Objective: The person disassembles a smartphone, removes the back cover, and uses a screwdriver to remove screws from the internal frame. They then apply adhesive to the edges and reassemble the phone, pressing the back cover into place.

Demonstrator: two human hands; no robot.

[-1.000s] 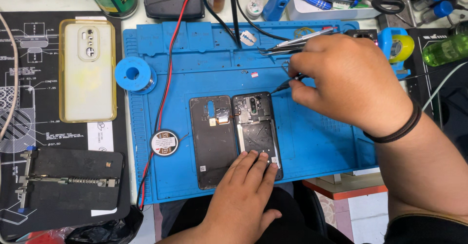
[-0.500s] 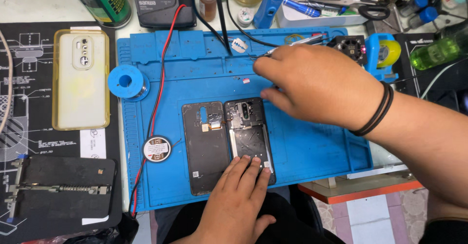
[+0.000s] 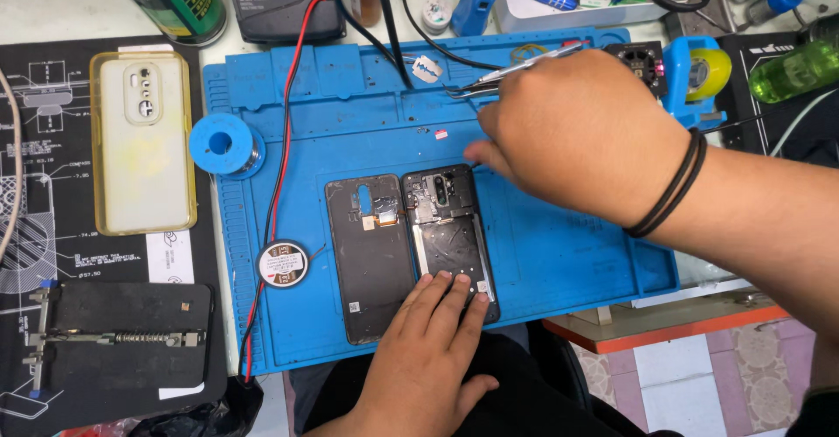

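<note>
Our left hand (image 3: 428, 350) lies flat, palm down, fingers together and pointing away from us; our right hand (image 3: 577, 135) reaches in from the right, knuckles up, fingers curled in a pinch, dark bands on the wrist.

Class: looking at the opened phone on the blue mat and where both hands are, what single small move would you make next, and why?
Probably bring the right hand and its tweezers back down to the opened phone. The tweezer tips sit above the phone near the mat's top edge, while the left hand rests its fingertips on the phone's lower end, steadying it.
</note>
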